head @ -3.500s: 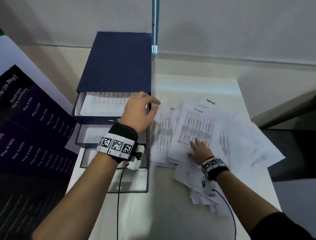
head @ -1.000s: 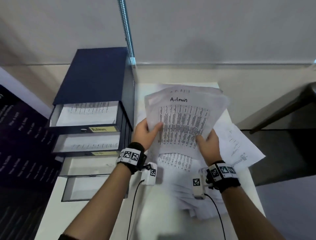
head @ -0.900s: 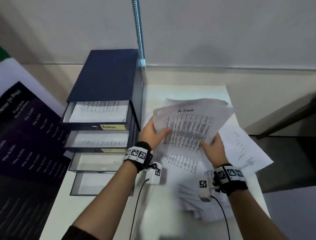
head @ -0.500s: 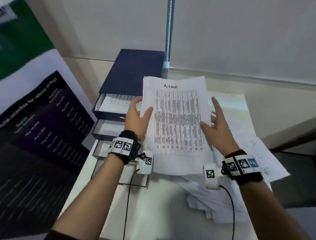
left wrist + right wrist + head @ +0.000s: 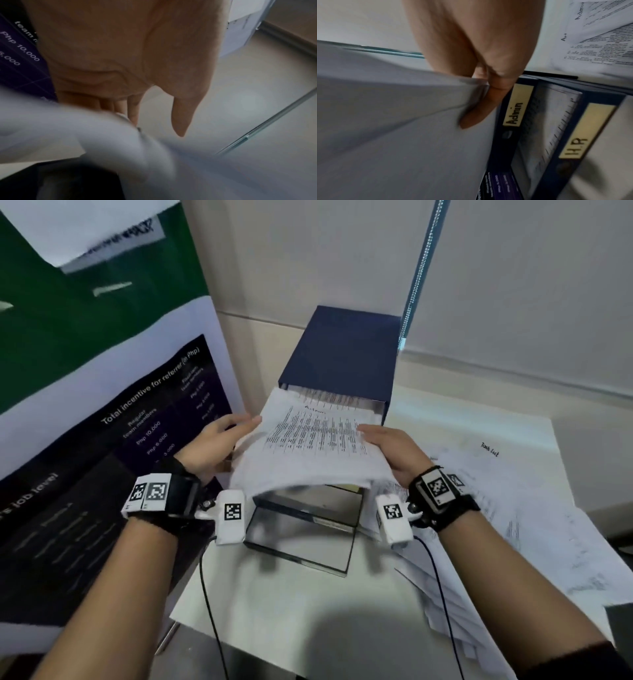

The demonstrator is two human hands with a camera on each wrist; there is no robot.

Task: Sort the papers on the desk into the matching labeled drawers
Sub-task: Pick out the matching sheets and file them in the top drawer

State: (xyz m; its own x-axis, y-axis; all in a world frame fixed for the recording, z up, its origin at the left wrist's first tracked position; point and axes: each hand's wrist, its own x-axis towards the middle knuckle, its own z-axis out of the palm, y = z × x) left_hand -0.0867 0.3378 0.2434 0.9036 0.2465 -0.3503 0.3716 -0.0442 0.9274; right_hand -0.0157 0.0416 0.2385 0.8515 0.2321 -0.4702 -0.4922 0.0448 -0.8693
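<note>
Left hand (image 5: 219, 445): fingers fairly straight along the left edge of the Admin sheets (image 5: 315, 450); how far they close under the paper, I cannot tell. Right hand (image 5: 394, 453): thumb beneath, fingers on top, pinching the right edge; the right wrist view confirms the pinch.

The sheets sag between both hands, front edge drooping, far edge lying over the open top drawer (image 5: 342, 402) of the blue drawer cabinet (image 5: 342, 350) at the desk's rear left corner. The right wrist view shows that drawer's yellow label, "Admin" (image 5: 516, 106), with "H.R" (image 5: 583, 132) on the next one down.

Change: half a second ago the sheets stood upright, held up for reading in front of the cabinet. Now they are tipped flat and carried over the Admin drawer. Judgement: label checked, match found; release into the drawer is the likely next step.

Remaining papers (image 5: 513, 508) lie spread along the desk's (image 5: 308, 621) right side. A dark poster (image 5: 102, 457) stands off its left edge.
</note>
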